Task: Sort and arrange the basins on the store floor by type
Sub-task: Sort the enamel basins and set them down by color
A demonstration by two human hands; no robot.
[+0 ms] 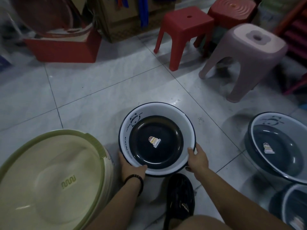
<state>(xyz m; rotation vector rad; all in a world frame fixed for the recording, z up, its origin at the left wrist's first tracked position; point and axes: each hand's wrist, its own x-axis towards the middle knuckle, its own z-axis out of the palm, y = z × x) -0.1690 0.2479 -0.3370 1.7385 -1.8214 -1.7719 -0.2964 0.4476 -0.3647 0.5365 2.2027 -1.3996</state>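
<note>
Gripping opposite sides of the near rim, both hands, left point(131, 166) and right point(197, 159), hold a round white plastic basin with a dark blue bottom and panda print point(166, 130) low over the pale grey marbled tile floor point(99, 97), thumbs hooked over the edge; whether it rests on the tiles cannot be told. Just left stands a stack of cream oval basins with olive-green rims point(49, 180). A grey-blue round basin of the same panda pattern point(279, 146) lies on the floor to the right, another point(295, 208) nearer. Further back stand two red plastic stools point(184, 30), a mauve plastic stool point(249, 52), a red rectangular tub point(66, 48) and a brown cardboard box point(119, 19).
</note>
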